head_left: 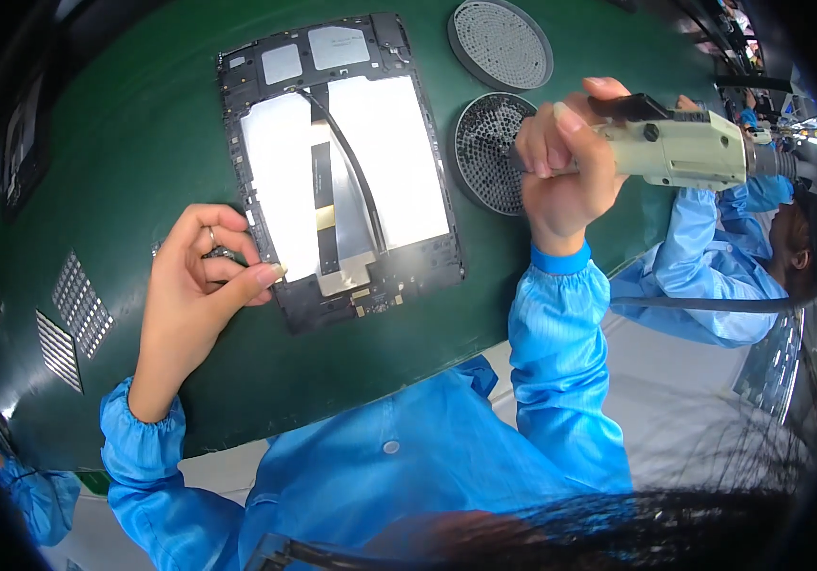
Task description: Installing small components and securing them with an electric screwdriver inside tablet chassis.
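An opened tablet [399,162], black-framed with bright white panels, a dark ribbon cable and a black wire, lies on the green table. At its lower left edge is my left hand [201,285], fingers curled and thumb tip against the frame; what the fingers grip, if anything, is hidden. Small dark metallic bits show behind those fingers. My right hand [575,167] is wrapped round a cream electric screwdriver [679,150] with a black lever. The screwdriver's front end reaches over the round perforated tray [486,157]; its tip cannot be made out.
A second round tray [501,43] sits just beyond the first. Patterned strips [83,305] lie on the table [132,124] at left, and a dark device [23,147] is at the far left. A cable [713,305] runs at right, near a co-worker's blue sleeve [698,228].
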`<state>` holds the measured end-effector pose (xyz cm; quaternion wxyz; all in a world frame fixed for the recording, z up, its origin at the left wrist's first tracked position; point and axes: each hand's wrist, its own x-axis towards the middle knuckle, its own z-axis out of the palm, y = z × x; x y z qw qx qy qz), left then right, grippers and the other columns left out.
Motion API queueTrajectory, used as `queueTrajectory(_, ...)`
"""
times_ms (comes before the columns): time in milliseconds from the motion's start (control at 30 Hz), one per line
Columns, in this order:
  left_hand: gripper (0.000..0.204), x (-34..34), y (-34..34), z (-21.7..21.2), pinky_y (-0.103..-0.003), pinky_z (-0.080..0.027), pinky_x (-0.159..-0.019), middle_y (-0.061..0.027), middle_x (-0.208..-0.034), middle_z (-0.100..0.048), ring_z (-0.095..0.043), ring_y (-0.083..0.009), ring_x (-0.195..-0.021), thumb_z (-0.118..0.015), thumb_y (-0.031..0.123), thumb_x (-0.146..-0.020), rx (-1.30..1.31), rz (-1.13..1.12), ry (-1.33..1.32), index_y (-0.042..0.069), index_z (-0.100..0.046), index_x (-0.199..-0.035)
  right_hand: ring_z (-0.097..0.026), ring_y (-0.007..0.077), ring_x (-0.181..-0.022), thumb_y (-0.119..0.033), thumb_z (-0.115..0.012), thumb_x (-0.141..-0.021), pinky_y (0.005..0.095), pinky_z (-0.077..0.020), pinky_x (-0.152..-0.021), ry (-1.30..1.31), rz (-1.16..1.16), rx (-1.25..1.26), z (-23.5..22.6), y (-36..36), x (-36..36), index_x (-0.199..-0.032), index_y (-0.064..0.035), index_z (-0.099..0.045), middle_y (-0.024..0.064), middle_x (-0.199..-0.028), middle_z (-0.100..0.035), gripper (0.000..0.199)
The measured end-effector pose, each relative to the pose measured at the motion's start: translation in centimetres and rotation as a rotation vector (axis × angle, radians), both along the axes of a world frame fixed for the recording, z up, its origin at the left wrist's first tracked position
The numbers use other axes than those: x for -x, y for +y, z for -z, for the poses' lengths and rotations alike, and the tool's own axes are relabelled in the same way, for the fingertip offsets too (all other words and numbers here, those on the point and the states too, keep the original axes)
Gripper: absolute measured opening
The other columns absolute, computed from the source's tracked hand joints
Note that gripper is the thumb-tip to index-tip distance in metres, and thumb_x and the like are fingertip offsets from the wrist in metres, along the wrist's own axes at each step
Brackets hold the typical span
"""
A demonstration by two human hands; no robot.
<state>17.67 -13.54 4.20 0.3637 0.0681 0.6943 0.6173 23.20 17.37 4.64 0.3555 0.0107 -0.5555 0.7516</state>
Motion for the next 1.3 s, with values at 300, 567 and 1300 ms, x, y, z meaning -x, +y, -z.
queueTrajectory(300,0.037,0.0,0.2,0.2,-0.021,-0.057,-0.067,-0.0080,-0.094,-0.057,-0.066,-0.0092,-0.075,-0.068,-0.008,-0.082,-0.004,-0.010,0.026,0.000,-0.048,-0.113,-0.036,0.0098,-0.044,0.002,-0.055,-0.081,0.0258,-0.0306,-0.040,-0.080,0.035,-0.060,0.3,0.0,0.8,-0.109,0.0012,-0.052,0.0028,-0.061,-0.040,0.029)
queueTrajectory(567,0.035,0.1,0.0,0.1,-0.022,-0.057,-0.067,-0.0074,-0.092,-0.057,-0.066,-0.0094,-0.075,-0.068,-0.007,-0.084,-0.020,-0.007,-0.016,0.000,-0.048,-0.112,-0.040,0.0097,-0.046,0.008,-0.057,-0.080,0.0256,-0.0338,-0.040,-0.050,-0.004,0.010,0.2,0.1,0.5,-0.105,0.0022,-0.053,0.0049,-0.065,-0.048,0.027)
queueTrajectory(1300,0.027,0.3,-1.5,0.7,-0.025,-0.056,-0.064,-0.0083,-0.089,-0.060,-0.066,-0.0144,-0.075,-0.068,0.010,-0.089,-0.109,0.058,0.056,-0.002,-0.051,-0.106,-0.036,0.0111,-0.045,-0.005,-0.055,-0.086,0.0274,-0.0319,-0.042,-0.059,-0.458,0.013,-2.5,-15.4,0.5,-0.122,-0.0098,-0.048,0.0009,-0.062,-0.038,0.037)
